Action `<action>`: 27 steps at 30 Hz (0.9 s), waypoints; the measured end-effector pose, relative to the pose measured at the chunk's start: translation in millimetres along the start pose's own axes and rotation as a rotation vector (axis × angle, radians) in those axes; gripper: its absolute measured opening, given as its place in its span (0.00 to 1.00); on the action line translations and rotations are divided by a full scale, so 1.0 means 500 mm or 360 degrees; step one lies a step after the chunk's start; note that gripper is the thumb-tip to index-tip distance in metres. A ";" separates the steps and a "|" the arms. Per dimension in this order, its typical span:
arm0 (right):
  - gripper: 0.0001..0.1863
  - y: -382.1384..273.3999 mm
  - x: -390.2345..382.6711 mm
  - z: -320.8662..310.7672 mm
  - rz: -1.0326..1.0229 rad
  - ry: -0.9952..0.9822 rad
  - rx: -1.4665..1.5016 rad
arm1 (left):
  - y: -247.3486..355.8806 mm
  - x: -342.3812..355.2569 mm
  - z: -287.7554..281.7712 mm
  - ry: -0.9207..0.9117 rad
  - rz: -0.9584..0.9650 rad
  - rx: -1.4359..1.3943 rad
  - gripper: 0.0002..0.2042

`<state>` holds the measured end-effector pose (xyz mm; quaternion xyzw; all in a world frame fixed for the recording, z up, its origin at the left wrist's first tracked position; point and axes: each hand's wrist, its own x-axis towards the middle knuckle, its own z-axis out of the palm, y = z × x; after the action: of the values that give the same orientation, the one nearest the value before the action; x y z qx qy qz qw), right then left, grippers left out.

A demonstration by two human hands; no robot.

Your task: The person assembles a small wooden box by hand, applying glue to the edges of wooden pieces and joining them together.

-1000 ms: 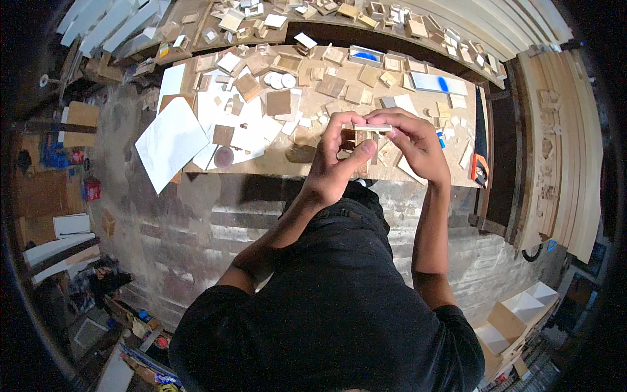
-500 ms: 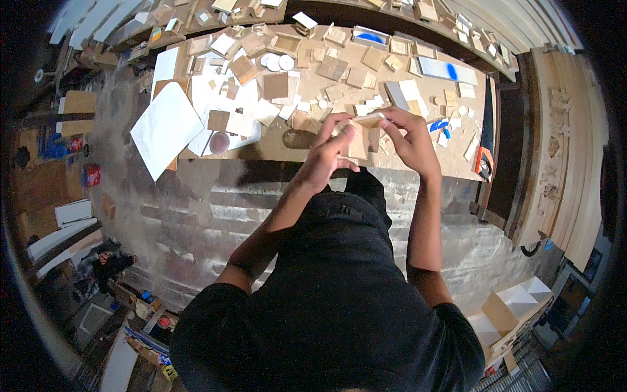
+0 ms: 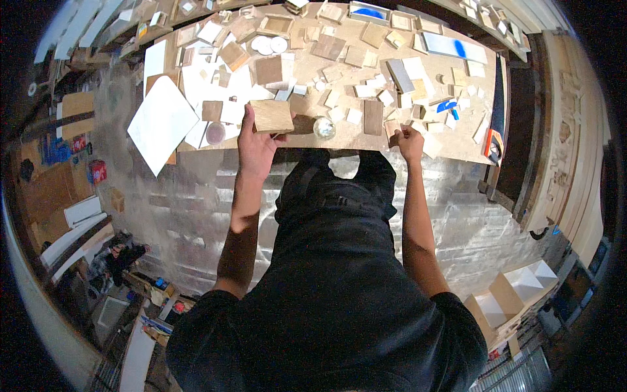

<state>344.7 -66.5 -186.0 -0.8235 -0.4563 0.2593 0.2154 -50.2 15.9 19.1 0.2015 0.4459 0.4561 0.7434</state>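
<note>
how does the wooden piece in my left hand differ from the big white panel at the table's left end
The wooden piece is tan, the white panel bright white. The wooden piece looks much smaller than the white panel. Your left hand holds the wooden piece, while the white panel juts past the edge of the table. Both show a flat, four-sided face.

Left hand [image 3: 257, 153]: gripping, one digit pointing forward. Right hand [image 3: 411, 142]: fingers curled in, can't tell if pinched. Hands well apart. Left forearm [image 3: 244, 206] and right forearm [image 3: 420, 209] bare, both extended forward, angled slightly inward.
</note>
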 end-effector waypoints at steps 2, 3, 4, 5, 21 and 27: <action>0.18 -0.019 -0.009 0.000 0.0040 -0.0022 -0.0036 | 0.002 -0.001 -0.007 0.0004 0.0025 -0.0029 0.32; 0.19 -0.047 -0.015 -0.008 0.0026 0.0018 -0.0207 | 0.001 -0.005 -0.007 0.0015 0.0001 -0.0077 0.32; 0.20 -0.070 -0.020 -0.013 0.0010 0.0064 -0.0380 | 0.000 -0.008 -0.006 0.0023 -0.0022 -0.0128 0.32; 0.21 -0.094 -0.026 -0.019 -0.0007 0.0110 -0.0553 | -0.002 -0.011 -0.009 0.0030 -0.0045 -0.0178 0.33; 0.15 -0.381 -0.067 0.106 -0.0601 -0.0508 -0.0515 | -0.029 -0.034 -0.102 0.0320 -0.0058 -0.0247 0.34; 0.09 -0.377 -0.074 0.121 -0.0785 -0.0521 -0.0601 | -0.050 -0.021 -0.174 0.0116 -0.0160 -0.0263 0.34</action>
<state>169.8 1.2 -113.0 -0.6613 -0.7099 0.2391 0.0393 -113.3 -14.9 -38.6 0.1002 0.4430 0.4605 0.7627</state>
